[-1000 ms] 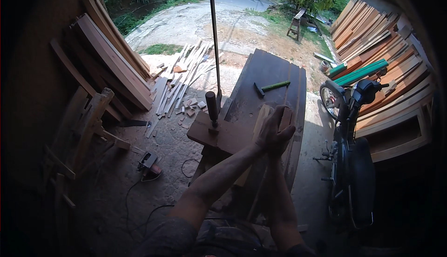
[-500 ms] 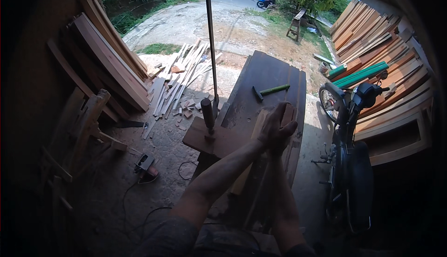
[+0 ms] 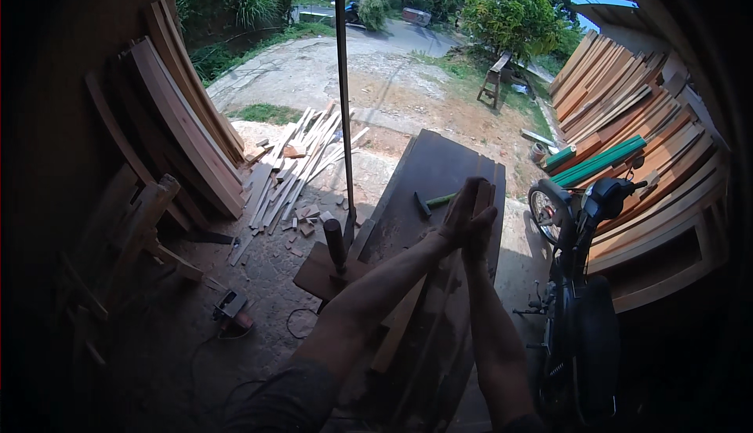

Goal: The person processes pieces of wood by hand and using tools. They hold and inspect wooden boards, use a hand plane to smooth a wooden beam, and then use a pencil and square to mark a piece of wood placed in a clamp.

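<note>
Over the dark wooden bench top, my left hand and my right hand come together, closed around a small brown wood block. The block's upper end shows between them; the rest is hidden. Just left of my hands lies a hammer, its green handle partly covered by my left hand. Beneath my forearms a lighter wood strip runs along the bench. At the bench's left side is a wooden board with a dark upright cylindrical handle on it.
A parked motorbike stands right of the bench. Planks lean along the left wall and right wall. Thin offcuts lie on the floor ahead. A corded power tool sits at left, and a dark pole rises beside the bench.
The view has tilted upward, so the bench and yard sit lower in it. My joined hands have moved farther along the bench with the wood block, now covering part of the hammer's handle.
</note>
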### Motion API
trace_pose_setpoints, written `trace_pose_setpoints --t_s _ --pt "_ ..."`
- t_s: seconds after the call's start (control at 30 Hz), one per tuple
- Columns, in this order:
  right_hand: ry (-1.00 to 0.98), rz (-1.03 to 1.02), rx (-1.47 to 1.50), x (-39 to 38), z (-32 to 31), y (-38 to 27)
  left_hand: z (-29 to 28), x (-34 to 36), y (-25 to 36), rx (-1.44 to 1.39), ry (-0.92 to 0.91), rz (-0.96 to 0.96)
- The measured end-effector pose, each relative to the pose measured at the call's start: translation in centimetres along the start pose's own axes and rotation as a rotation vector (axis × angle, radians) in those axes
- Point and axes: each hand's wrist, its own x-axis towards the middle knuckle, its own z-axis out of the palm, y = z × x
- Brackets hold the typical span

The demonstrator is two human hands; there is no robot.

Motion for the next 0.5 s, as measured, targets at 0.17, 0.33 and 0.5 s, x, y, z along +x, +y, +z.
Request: trace_pose_setpoints --t_s 0.17,0.33,0.5 --pt "0.086 -0.109 0.305 6.7 -14.3 -10.8 0.2 6.8 9.2 0.135 -0.023 0.520" --pt "0.190 -0.503 0.210 8.4 -28.2 -19.2 0.0 9.9 23.4 0.141 -0.045 1.029" --pt "0.131 -0.795 0.082 0.0 -37.3 -25.9 -4.1 1.7 35.5 -0.425 -0.042 0.631"
